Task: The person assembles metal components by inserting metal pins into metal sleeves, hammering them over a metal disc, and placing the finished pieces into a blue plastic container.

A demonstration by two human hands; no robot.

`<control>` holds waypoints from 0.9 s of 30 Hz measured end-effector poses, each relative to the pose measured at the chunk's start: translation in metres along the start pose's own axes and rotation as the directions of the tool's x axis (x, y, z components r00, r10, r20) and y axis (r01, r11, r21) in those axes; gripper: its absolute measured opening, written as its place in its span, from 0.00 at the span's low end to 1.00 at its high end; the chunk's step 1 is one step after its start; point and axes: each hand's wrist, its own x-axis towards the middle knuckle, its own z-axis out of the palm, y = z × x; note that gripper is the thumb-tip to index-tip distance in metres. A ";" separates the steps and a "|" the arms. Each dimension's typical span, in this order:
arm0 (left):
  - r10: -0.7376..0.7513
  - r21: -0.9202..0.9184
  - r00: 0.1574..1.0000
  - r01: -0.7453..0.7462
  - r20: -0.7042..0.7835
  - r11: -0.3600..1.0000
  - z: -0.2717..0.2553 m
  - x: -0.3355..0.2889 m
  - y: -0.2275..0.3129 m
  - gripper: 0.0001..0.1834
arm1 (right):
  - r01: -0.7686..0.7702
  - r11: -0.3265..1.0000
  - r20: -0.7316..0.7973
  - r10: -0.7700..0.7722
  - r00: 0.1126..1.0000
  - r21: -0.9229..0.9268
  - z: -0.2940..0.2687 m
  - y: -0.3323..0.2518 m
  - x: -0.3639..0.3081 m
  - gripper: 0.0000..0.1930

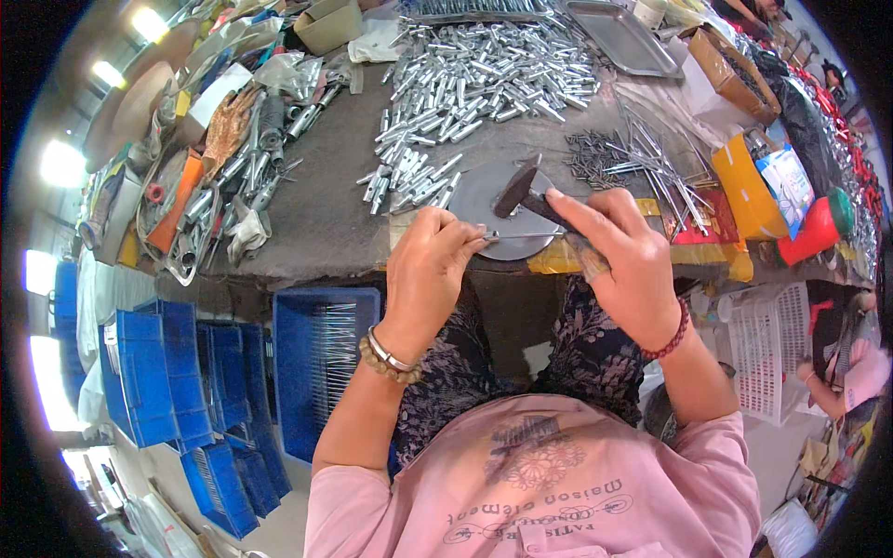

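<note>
Over a round grey metal disc (pixel 480 191) at the table's front edge, my left hand (pixel 430 265) is closed, thumb and fingertips pinching the end of a thin metal rod (pixel 526 235). The rod runs level to the right, toward my right hand (pixel 625 244). That hand is wrapped round a hammer (pixel 517 189), its dark head tilted above the disc and its index finger stretched along the handle. Whether the right fingers also touch the rod is hidden. Beyond the disc lies a wide heap of short silver metal tubes (pixel 474 88).
Thin rods (pixel 656 172) and small dark pins (pixel 595 153) lie to the right, near a yellow box (pixel 749 186). Tools and an orange-handled piece (pixel 177 200) crowd the left. A blue bin (pixel 293 372) of rods stands below the table. A metal tray (pixel 623 37) sits far right.
</note>
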 end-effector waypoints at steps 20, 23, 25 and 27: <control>-0.010 -0.001 1.000 0.010 -0.020 1.000 0.000 -0.001 -0.002 0.06 | -0.013 0.999 -0.004 0.014 1.000 0.042 0.013 0.002 0.002 0.29; 0.006 -0.024 1.000 -0.006 0.008 1.000 -0.003 -0.001 -0.004 0.07 | -0.024 0.999 0.061 0.026 0.998 -0.023 0.018 0.016 0.007 0.26; -0.016 -0.090 1.000 0.017 0.016 0.996 -0.003 -0.003 -0.006 0.08 | 0.088 0.969 0.013 -0.087 0.996 -0.232 0.025 0.018 0.007 0.19; -0.028 -0.094 1.000 0.029 0.014 0.995 -0.003 -0.005 -0.007 0.09 | 0.078 0.967 0.082 -0.059 0.995 -0.242 0.024 0.005 0.003 0.16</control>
